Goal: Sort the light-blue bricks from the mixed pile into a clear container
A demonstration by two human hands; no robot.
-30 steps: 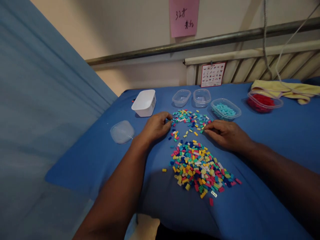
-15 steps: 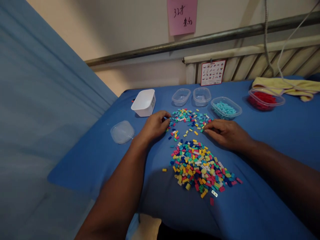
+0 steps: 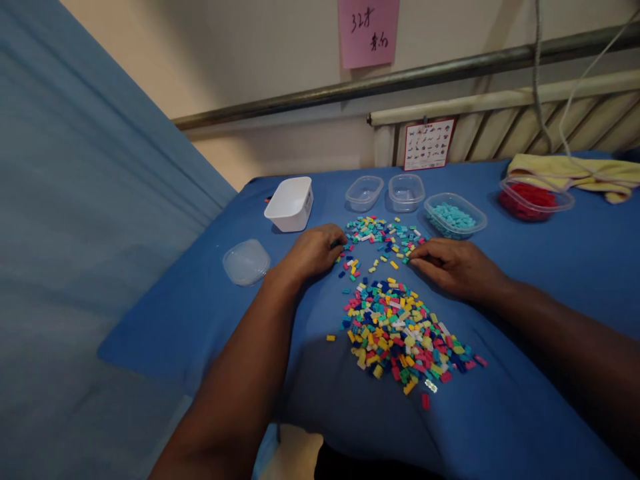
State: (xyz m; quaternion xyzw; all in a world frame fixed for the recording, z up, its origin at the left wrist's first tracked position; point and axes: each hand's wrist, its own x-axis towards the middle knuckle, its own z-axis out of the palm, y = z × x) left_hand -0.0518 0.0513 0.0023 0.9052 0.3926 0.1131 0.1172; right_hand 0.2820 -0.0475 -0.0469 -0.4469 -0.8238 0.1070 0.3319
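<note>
A spread of small toy building bricks [image 3: 370, 232] in many colours lies on the blue cloth between my two hands. My left hand [image 3: 319, 249] rests at its left edge, fingers curled in with the thumb beneath; what they hold, if anything, is hidden. At the right edge, my right hand [image 3: 453, 265] has thumb and fingers pressed together low over the bricks, and anything between them is too small to name. Closer to me is a bigger, denser heap of mixed bricks [image 3: 400, 327], touched by neither hand.
Behind the bricks stand a white tub [image 3: 290, 205], two clear containers [image 3: 364, 193], a container of light-blue pieces [image 3: 454, 217] and one of red pieces [image 3: 533, 200]. A clear lid [image 3: 246, 262] lies left. A yellow cloth [image 3: 575, 175] is at back right; a blue curtain [image 3: 75, 200] hangs left.
My left hand has moved slightly right and its fingertips have curled closer together at the bricks. My right hand stays nearly still. The whole view has shifted a little.
</note>
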